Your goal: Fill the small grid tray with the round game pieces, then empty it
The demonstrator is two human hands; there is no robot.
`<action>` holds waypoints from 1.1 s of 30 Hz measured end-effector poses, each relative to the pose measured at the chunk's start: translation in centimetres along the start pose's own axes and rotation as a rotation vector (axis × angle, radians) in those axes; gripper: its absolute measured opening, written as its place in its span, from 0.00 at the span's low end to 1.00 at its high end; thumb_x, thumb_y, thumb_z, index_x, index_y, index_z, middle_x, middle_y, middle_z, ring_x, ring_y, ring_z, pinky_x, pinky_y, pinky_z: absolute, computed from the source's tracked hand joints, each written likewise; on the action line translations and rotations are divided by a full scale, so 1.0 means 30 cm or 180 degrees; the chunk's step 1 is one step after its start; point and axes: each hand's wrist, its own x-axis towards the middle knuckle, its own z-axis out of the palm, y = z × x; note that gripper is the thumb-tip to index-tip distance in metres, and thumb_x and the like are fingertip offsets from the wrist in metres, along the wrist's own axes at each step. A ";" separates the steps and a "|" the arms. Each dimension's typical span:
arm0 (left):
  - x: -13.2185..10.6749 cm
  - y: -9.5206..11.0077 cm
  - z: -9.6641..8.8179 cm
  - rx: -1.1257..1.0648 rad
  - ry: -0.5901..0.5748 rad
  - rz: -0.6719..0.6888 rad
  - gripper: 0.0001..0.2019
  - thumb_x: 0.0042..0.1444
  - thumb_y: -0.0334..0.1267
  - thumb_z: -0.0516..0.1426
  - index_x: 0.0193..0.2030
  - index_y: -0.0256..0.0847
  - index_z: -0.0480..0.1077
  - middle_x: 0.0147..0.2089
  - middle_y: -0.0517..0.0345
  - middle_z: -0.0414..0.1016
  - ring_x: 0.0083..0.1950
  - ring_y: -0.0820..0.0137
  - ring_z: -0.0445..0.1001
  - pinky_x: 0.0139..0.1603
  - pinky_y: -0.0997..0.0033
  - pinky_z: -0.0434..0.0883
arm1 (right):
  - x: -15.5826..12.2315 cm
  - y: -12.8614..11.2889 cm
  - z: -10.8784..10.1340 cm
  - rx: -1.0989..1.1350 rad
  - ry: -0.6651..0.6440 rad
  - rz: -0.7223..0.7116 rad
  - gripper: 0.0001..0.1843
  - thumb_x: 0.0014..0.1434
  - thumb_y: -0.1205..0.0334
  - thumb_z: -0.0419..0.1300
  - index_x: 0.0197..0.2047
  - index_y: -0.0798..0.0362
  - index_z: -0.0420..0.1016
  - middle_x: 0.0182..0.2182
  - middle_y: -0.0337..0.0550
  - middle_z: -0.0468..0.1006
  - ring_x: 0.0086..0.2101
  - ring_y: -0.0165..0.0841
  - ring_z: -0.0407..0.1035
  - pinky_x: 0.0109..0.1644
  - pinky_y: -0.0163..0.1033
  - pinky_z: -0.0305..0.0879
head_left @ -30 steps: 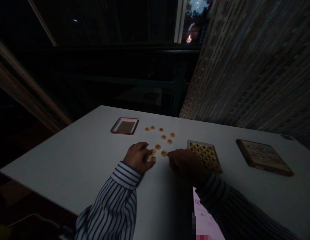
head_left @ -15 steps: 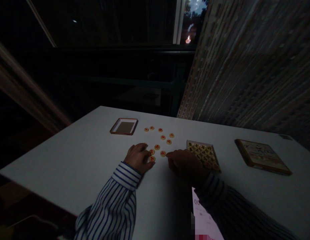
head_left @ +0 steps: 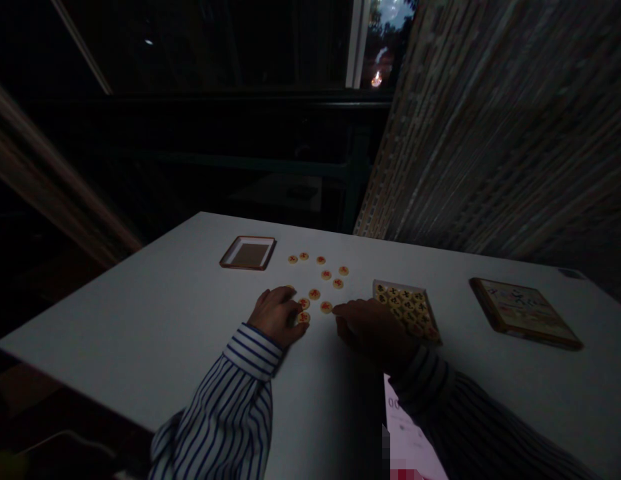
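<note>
- The left hand [head_left: 275,315] is held palm down on the white table [head_left: 140,333], fingers curled and pressed together; no pinch is seen. Its fingertips [head_left: 294,308] are set against two flat round cream discs with red marks [head_left: 303,318].
- The right hand [head_left: 375,329] is shaded, its forefinger [head_left: 341,308] stretched leftward toward a third disc [head_left: 326,307], tip just beside it. Whether anything is pinched cannot be told.
- About ten more discs lie flat in a loose scatter ahead of the hands. Being round, they show no long axis.
- A square tray with a brown base [head_left: 247,253] lies ahead and left.
- A shallow box of black-marked discs [head_left: 405,310] lies beside the right hand, tilted on the table; a flat wooden-edged printed board [head_left: 524,313] lies further right.
- A blue-striped white sleeve [head_left: 225,400] covers the left forearm.
</note>
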 end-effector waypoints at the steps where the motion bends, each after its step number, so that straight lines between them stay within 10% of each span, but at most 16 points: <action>1: 0.001 0.002 -0.002 -0.0003 0.0007 -0.0006 0.14 0.44 0.46 0.57 0.36 0.42 0.75 0.51 0.46 0.68 0.53 0.55 0.66 0.53 0.50 0.62 | 0.000 0.000 -0.001 -0.0007 -0.0012 0.0000 0.14 0.58 0.65 0.47 0.40 0.54 0.72 0.29 0.43 0.75 0.30 0.31 0.65 0.36 0.37 0.52; 33: 0.028 0.051 -0.045 -0.0486 0.0973 0.0306 0.11 0.48 0.40 0.55 0.39 0.40 0.69 0.45 0.50 0.73 0.48 0.63 0.69 0.53 0.56 0.63 | 0.005 -0.006 -0.011 -0.0095 -0.0014 0.0048 0.14 0.58 0.65 0.47 0.38 0.55 0.73 0.28 0.44 0.75 0.29 0.30 0.65 0.34 0.37 0.53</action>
